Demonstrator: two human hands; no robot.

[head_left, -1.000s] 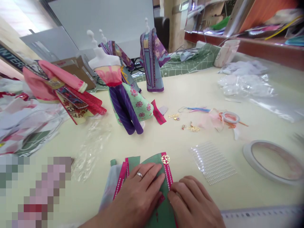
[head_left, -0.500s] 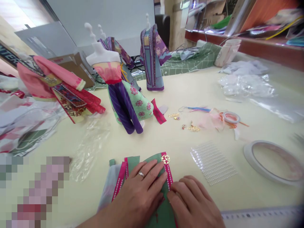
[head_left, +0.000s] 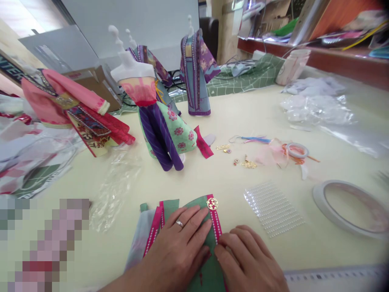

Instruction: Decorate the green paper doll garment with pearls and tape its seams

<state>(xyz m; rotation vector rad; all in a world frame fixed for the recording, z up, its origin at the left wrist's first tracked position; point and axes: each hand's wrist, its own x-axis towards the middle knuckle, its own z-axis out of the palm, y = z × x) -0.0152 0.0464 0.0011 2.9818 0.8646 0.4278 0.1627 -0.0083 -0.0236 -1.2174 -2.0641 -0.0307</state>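
A small green doll garment [head_left: 181, 204] lies at the front of the table, edged with pink bands and rows of tiny white pearls. My left hand [head_left: 179, 239] rests flat across it, fingers stretched out, a ring on one finger. Beside it, my right hand [head_left: 249, 255] has its fingers curled and pressed together at the lower part of the pearl strip [head_left: 216, 225] on the right pink band; the fingertips hide the exact grip. A round gold filigree ornament [head_left: 212, 203] sits at the top of that band.
Dressed doll stands, including a white bust [head_left: 130, 65], are at the back left. A pearl sticker sheet [head_left: 273, 209], a tape roll [head_left: 319, 198] and a ruler [head_left: 334, 273] lie to the right. Gold charms [head_left: 249, 164] and a clear plastic bag [head_left: 114, 198] lie farther off.
Both hands keep nearly the same place on the garment. Only a very slight shift of the whole view shows.
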